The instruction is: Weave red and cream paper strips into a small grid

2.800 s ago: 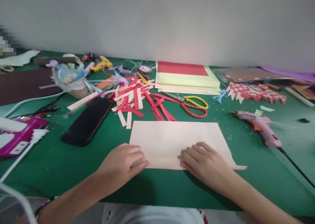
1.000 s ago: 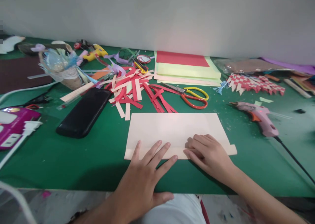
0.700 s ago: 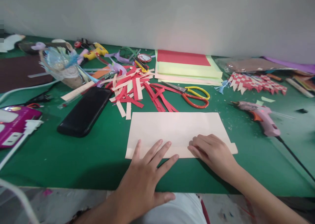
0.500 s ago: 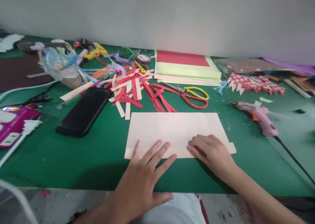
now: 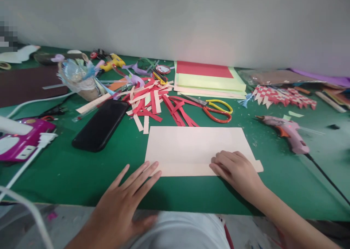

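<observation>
A pale peach sheet of paper [image 5: 194, 146] lies on the green table in front of me, with a narrow strip folded along its near edge. At its lower left corner is my left hand [image 5: 128, 194], fingers stretched out and spread, the fingertips over the fold and the thumb smeared by motion. My right hand [image 5: 235, 168] presses on the right part of the fold with its fingers curled together and the thumb alongside. A small end of the folded strip sticks out past the paper's right side.
Scissors [image 5: 217, 109] and red and peach paper strips [image 5: 153, 101] lie beyond the sheet. A black phone [image 5: 101, 125] and a purple power strip [image 5: 30, 139] are left. Right sits a pink glue gun [image 5: 290, 130] with its cord. Coloured paper [image 5: 205, 69] is stacked by the wall.
My left hand has slid left along the fold to the paper's lower left corner. My right hand has stayed in place. The view has shifted slightly.
</observation>
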Motion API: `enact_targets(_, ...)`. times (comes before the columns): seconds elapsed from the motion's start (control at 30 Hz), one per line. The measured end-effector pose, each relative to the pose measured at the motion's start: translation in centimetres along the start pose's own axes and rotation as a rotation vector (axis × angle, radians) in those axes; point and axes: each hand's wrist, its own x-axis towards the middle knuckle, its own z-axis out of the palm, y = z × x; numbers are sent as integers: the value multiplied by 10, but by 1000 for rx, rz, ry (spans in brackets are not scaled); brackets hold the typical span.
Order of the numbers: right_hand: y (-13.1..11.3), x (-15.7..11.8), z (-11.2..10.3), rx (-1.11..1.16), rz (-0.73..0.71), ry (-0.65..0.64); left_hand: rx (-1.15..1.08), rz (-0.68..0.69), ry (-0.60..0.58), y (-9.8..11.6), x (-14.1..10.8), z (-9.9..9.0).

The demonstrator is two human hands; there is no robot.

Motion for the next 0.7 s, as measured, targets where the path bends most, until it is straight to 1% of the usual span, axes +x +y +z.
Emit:
enact_targets(0.1,1,-1,-2,9,15,-10,-3,-24,17,-7,-10,-2)
enact_targets(0.2,4,-4,-8,29,3,-36,18,-2,47,-8,-12,-3)
enact_targets(0.3,7,-7,-13,31,-20,-62,71,8,161,0,-3,0)
enact_targets(0.37,7,-7,-15,23,-22,-75,89,-32,202,11,10,2)
enact_targets(0.43,7,-6,-16,14,-26,-83,66,5,154,24,25,4)
enact_targets(0.47,6,-5,-16,10,-31,-84,50,46,138,30,32,4)
enact_targets(0.57,6,-4,-14,-3,-36,-77,-3,117,113,43,49,6)
enact_targets(0.63,8,-6,-14,-9,-17,-63,-34,118,97,46,53,7)
enact_targets(0.7,13,-12,-14,-10,24,-36,-58,112,75,47,53,7)
